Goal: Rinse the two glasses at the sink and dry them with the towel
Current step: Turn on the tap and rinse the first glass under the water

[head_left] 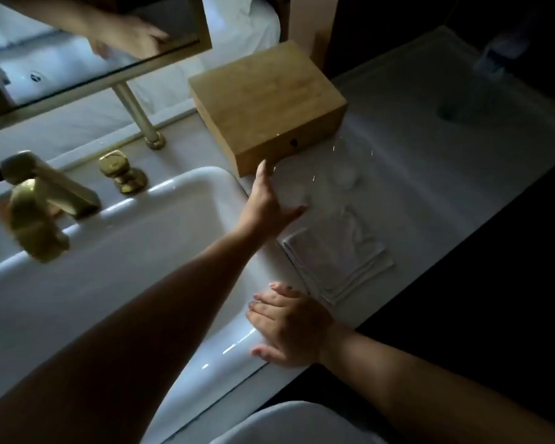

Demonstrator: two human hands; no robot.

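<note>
- Right hand, nearest the camera at about 5 o'clock in the view, lies flat on the sink rim at its near right corner; fingers straight and spread, released, grasping nothing.
- Left hand reaches across the sink's right edge toward 1 o'clock; fingers extended and thumb spread, released. Its palm faces the near glass; whether it touches the glass cannot be told through the blur.
- Near glass: clear, faint, standing on the bench just right of the left hand, directly at 6 o'clock from the box.
- Far glass: clear, standing on the bench just beside the near glass, at 2 o'clock from it; only the base and glints of the rim can be made out.
- Towel: white, folded, lying flat on the bench at 5 o'clock from the glasses, near them, and just at 1 o'clock from the right hand.
- Box: wooden, lid closed, on the bench at 12 o'clock from the glasses, its near corner close to the left hand's fingertips.
- Tap: brass, over the sink's left side, at 9 o'clock in the view; a brass knob stands on the rim just to its right.
- Mirror: brass-framed, at 11 o'clock, showing a reflected arm and hand.
- Lighting is dim; fine detail on the glasses is not legible.
</note>
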